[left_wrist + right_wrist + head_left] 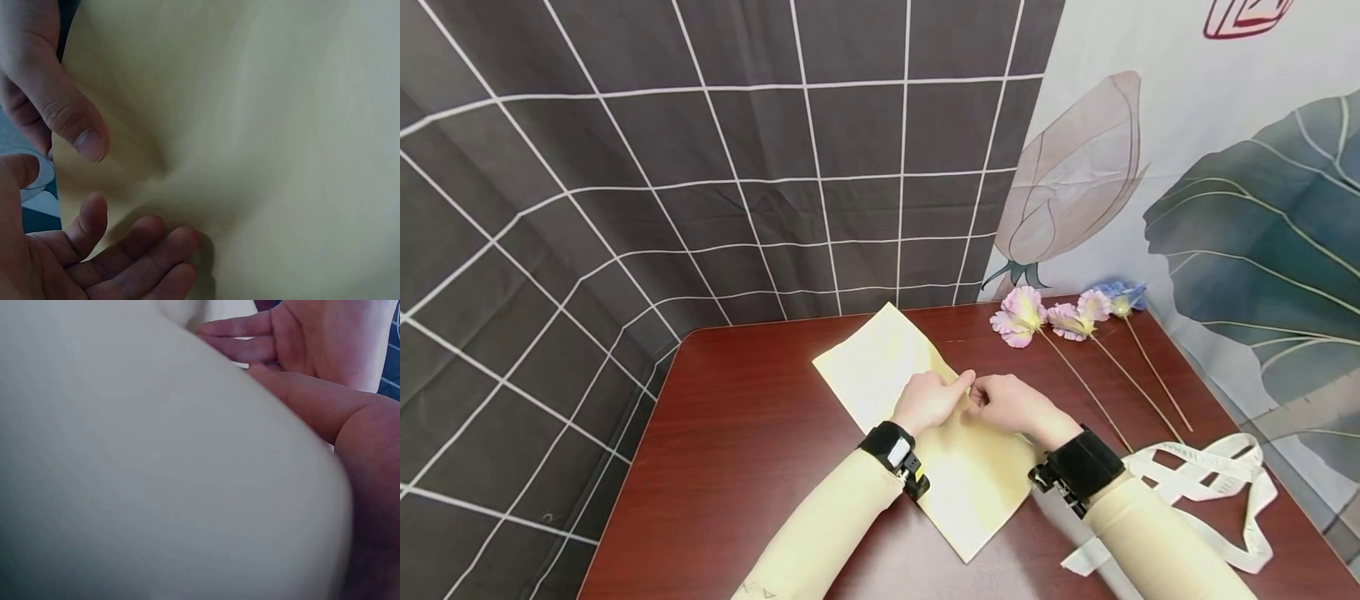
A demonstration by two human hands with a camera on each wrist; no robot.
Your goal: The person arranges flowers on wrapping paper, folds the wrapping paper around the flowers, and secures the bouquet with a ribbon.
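Note:
A pale yellow sheet of paper [977,492] lies slantwise on the table. At its right edge my right hand [1018,408] pinches the paper, with its thumb on the near face in the left wrist view. Close beside it, my left hand [925,402] reaches across the sheet, thumb almost meeting the right fingertips. In the left wrist view, the left hand's fingers [147,253] lie loosely bent against the paper, palm showing, thumb apart. The paper puckers between the two hands. Much of the right wrist view is filled by the sheet, which hides most right fingers.
Three artificial flowers, two pink ones [1019,317] and a blue one [1120,297], lie along the right side of the red-brown table [730,467]. A white printed ribbon [1217,475] is looped near the right forearm. Grid-patterned cloth [760,208] hangs behind and left.

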